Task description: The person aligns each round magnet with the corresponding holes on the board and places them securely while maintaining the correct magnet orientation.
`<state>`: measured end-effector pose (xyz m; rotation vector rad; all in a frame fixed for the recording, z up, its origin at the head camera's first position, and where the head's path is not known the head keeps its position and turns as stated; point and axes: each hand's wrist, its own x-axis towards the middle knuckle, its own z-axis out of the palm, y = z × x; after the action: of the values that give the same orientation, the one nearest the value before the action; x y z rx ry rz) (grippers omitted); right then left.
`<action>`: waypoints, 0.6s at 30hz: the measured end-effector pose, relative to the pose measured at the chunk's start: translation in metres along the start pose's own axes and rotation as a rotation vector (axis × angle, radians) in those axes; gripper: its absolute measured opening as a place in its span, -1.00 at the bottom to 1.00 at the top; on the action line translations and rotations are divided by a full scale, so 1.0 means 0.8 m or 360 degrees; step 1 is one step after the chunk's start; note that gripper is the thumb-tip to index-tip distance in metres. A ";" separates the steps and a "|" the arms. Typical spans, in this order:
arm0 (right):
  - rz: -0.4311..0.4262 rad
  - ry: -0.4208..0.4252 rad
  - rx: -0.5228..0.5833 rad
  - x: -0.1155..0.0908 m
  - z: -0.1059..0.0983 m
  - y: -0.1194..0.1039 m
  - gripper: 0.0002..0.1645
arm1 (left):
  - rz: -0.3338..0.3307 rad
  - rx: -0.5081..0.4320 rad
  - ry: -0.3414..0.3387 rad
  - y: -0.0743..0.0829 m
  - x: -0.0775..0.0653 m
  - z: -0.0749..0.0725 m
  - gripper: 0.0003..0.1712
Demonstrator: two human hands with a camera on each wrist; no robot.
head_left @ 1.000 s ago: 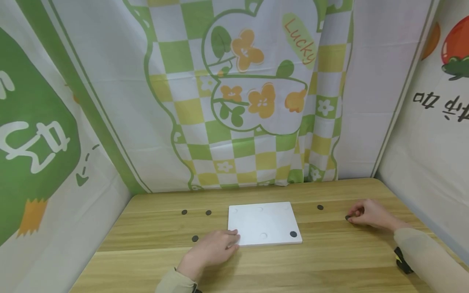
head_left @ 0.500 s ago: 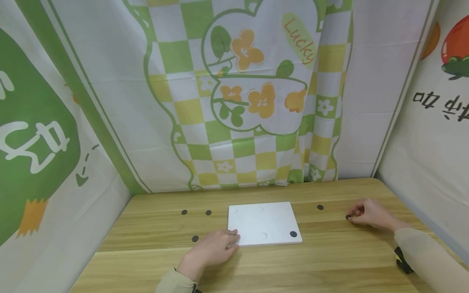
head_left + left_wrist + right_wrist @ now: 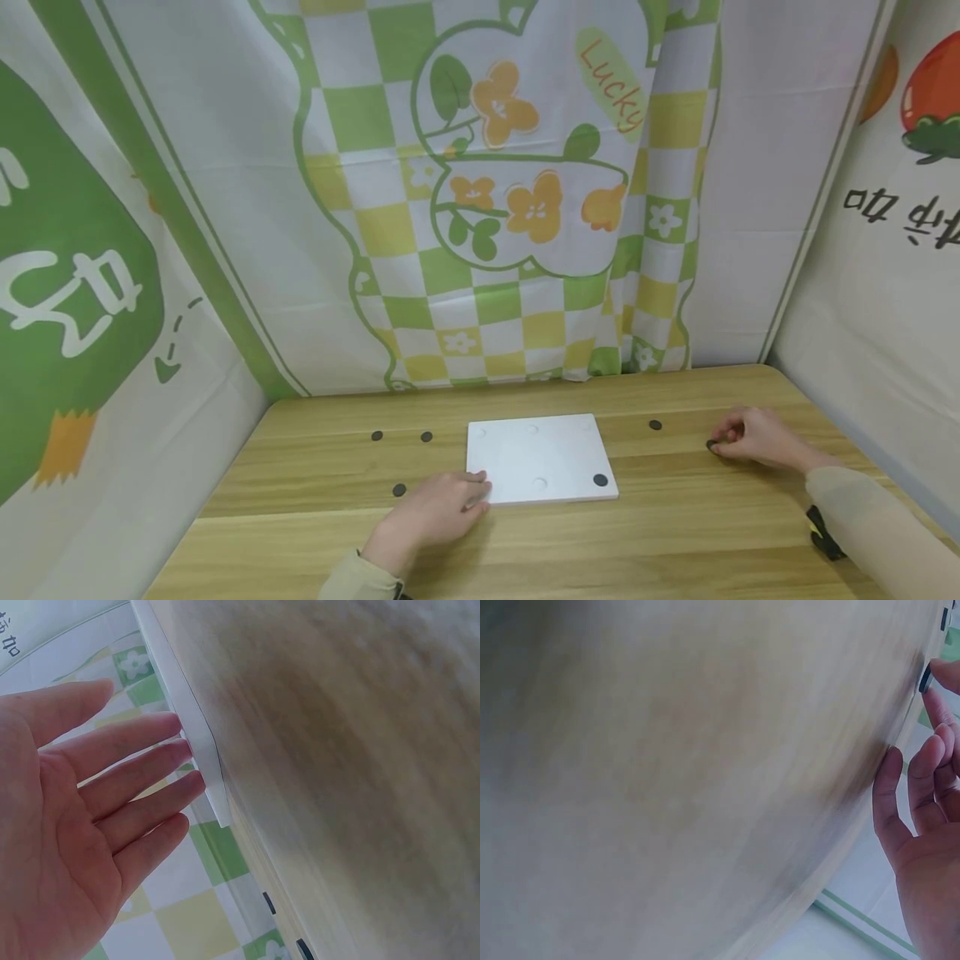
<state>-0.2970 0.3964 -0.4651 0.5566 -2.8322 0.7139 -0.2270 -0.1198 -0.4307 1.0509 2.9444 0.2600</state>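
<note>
A flat white board (image 3: 525,458) with several shallow round recesses lies on the table; a dark disc (image 3: 601,480) sits at its near right corner. My left hand (image 3: 442,508) touches the board's near left corner. In the left wrist view, its fingers are fairly straight, with the fingertips (image 3: 193,781) against the board's edge (image 3: 196,727). Off to the right, my right hand (image 3: 759,437) pinches a small dark disc (image 3: 712,446) between thumb and index finger, at the tabletop. The right wrist view shows this disc (image 3: 925,678) tilted up on its edge.
Left of the board lie three loose dark discs (image 3: 399,490). Another disc (image 3: 656,425) is between the board and my right hand. A printed curtain (image 3: 517,317) hangs behind the wooden table (image 3: 570,550), and fabric walls close off both sides.
</note>
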 end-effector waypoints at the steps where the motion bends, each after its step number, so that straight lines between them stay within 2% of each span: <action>1: 0.0006 -0.0007 0.0003 0.000 0.000 -0.001 -0.83 | 0.0000 0.0003 0.0001 0.000 0.000 0.000 -0.57; 18: 0.0000 -0.0025 0.0019 0.001 0.002 0.000 -0.83 | 0.0012 -0.0013 0.0008 0.001 -0.001 -0.001 -0.58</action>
<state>-0.2980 0.3953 -0.4657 0.5661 -2.8441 0.7304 -0.2260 -0.1195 -0.4296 1.0621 2.9421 0.2748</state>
